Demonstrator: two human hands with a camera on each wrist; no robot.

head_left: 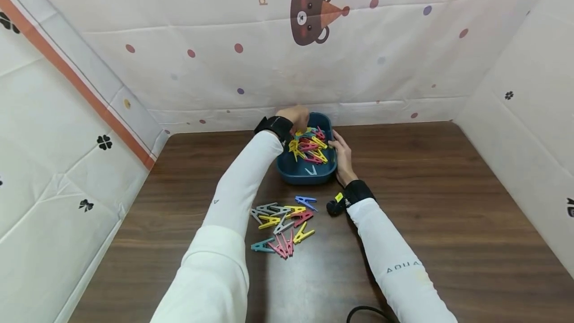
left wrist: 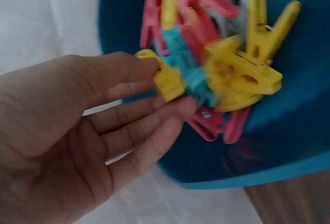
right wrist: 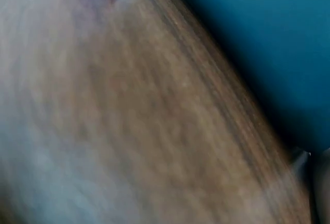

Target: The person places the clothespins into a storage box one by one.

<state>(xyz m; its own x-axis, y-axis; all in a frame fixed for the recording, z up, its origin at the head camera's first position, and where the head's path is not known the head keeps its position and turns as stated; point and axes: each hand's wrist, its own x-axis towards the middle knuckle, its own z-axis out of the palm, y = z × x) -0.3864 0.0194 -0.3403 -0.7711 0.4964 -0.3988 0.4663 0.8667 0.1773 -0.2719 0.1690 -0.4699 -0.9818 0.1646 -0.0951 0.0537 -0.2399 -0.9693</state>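
Place: small screened-off work station, makeshift in look; home, lab or office, cannot tell.
Back sheet (head_left: 269, 76): white, fold-creased, printed with dots, lettering and a bear (head_left: 307, 16).
Side sheets (head_left: 49, 163): white, clover prints; left one carries an orange-brown stripe (head_left: 76, 81).
Table (head_left: 417, 178): brown wood-grain top, sheets around three sides.
Wrist straps (head_left: 357, 191): black; small black device (head_left: 334, 208) at the right one.
Cable (head_left: 367, 308): dark, near edge.

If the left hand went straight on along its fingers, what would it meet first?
Past the yellow clothespin it seems to pinch, the left hand would probably meet the teal clothespin in the blue bin, just ahead in the left wrist view. Blur and unclear depth leave that uncertain.
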